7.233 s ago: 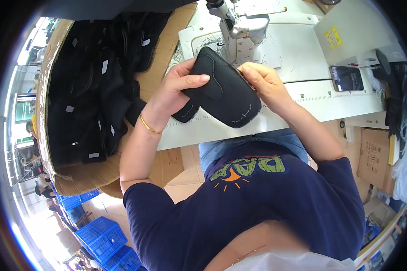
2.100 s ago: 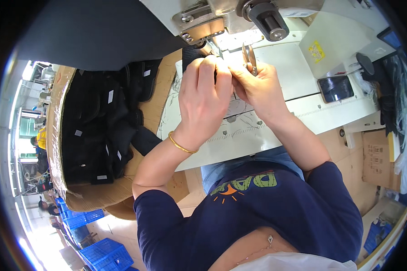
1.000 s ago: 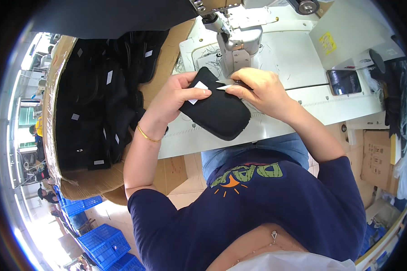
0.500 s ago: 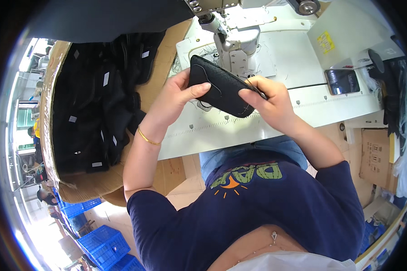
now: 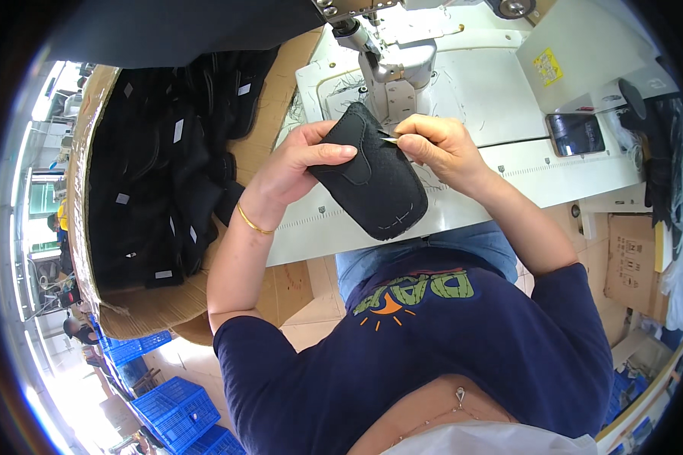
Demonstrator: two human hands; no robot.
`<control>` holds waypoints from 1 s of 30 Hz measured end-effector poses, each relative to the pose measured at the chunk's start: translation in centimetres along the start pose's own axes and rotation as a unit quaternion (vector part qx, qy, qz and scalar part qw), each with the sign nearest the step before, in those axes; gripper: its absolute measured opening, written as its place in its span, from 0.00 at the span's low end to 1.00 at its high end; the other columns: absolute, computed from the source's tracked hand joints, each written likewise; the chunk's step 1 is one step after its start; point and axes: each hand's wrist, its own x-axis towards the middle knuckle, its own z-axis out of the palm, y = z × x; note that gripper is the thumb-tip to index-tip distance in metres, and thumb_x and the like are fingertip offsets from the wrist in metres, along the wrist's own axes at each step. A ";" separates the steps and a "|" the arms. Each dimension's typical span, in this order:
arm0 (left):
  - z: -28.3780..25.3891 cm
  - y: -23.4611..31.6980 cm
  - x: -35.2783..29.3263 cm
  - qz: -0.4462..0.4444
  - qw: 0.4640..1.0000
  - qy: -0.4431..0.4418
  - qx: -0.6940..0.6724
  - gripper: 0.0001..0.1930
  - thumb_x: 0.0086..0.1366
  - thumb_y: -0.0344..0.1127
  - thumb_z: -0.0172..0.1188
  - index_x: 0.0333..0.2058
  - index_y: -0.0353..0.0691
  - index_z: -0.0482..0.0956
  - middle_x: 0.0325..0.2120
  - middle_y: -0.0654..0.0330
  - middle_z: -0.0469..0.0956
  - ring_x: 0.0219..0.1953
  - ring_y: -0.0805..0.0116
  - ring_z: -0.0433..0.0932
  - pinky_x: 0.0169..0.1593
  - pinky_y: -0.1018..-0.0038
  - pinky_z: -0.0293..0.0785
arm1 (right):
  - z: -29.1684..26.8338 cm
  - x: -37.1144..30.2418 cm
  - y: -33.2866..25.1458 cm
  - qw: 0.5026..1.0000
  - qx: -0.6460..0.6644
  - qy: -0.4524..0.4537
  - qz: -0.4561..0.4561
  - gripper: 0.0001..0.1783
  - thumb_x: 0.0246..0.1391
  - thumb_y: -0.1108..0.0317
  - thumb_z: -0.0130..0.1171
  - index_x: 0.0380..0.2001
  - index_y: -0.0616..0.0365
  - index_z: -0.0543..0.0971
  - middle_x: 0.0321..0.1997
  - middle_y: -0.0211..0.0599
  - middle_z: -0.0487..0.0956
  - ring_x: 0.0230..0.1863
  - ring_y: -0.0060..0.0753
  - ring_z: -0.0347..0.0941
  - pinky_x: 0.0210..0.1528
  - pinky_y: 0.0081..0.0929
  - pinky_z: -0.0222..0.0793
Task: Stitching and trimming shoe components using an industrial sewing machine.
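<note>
My left hand (image 5: 305,163) grips a black stitched fabric piece (image 5: 383,186) by its left edge, thumb on top. The piece is long with a rounded near end. A curved seam runs along its upper part, and pale stitch marks show near the rounded end. My right hand (image 5: 442,154) pinches a small pointed metal tool that looks like thread snips (image 5: 388,139). Its tips lie at the fabric's right edge; most of the tool is hidden in my fingers. Just beyond the fabric stands the sewing machine (image 5: 398,72).
The white machine table (image 5: 478,91) carries loose thread scraps and a phone (image 5: 574,135) at the right. To the left, a large cardboard box (image 5: 91,250) holds several black fabric pieces (image 5: 152,174). Blue crates (image 5: 176,413) stand on the floor, lower left.
The fabric piece has turned so its face shows more and its rounded end points toward me. My right hand has left its lower right edge, and the snips' tips now show.
</note>
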 end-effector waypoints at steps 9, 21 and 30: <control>0.7 -1.3 0.5 -0.006 1.000 -0.005 0.020 0.15 0.60 0.33 0.64 0.44 0.30 0.80 0.36 0.60 0.82 0.37 0.75 0.79 0.47 0.78 0.74 | 0.0 -1.9 0.2 0.913 0.356 0.038 0.197 0.16 0.62 0.56 0.59 0.29 0.59 0.79 0.19 0.20 0.71 0.20 0.11 0.59 0.21 0.17 0.53; 2.8 -12.1 -0.2 0.144 0.932 0.172 0.286 0.15 0.64 0.30 0.62 0.49 0.34 0.76 0.40 0.60 0.80 0.41 0.75 0.77 0.48 0.77 0.75 | -17.2 -0.4 -4.4 0.958 -0.128 0.120 0.227 0.24 0.62 0.49 0.54 0.39 0.64 0.80 0.30 0.29 0.79 0.17 0.11 0.60 0.18 0.12 0.50; -1.6 -13.1 -8.3 0.344 0.600 0.422 0.586 0.24 0.54 0.29 0.67 0.51 0.36 0.75 0.49 0.51 0.75 0.53 0.48 0.71 0.58 0.56 0.65 | -1.0 0.0 1.0 0.945 -0.303 -0.102 -0.064 0.14 0.51 0.69 0.63 0.42 0.59 0.79 0.41 0.37 0.76 0.32 0.32 0.72 0.35 0.27 0.70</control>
